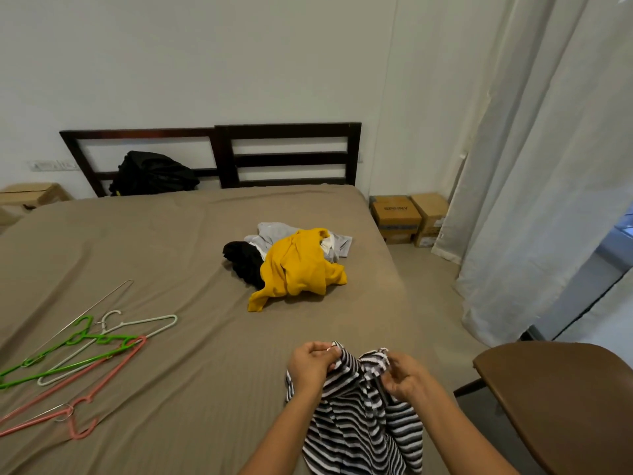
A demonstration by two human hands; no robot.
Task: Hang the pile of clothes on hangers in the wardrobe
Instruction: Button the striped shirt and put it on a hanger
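Note:
A black-and-white striped garment (pixel 356 423) hangs bunched over the near edge of the bed. My left hand (pixel 310 366) grips its top edge on the left, and my right hand (pixel 406 377) pinches the fabric on the right. Farther up the bed lies a pile of clothes (pixel 291 262): a yellow top over a black piece and a grey one. Several hangers (pixel 78 354) lie spread at the bed's left side, green, white, pink and bare wire. No wardrobe is in view.
The bed (pixel 171 252) has a tan sheet and a dark slatted headboard (pixel 287 154). A black bag (pixel 152 173) leans against it. Cardboard boxes (pixel 409 217) stand on the floor at right, beside white curtains (pixel 534 166). A brown chair (pixel 565 399) is at my right.

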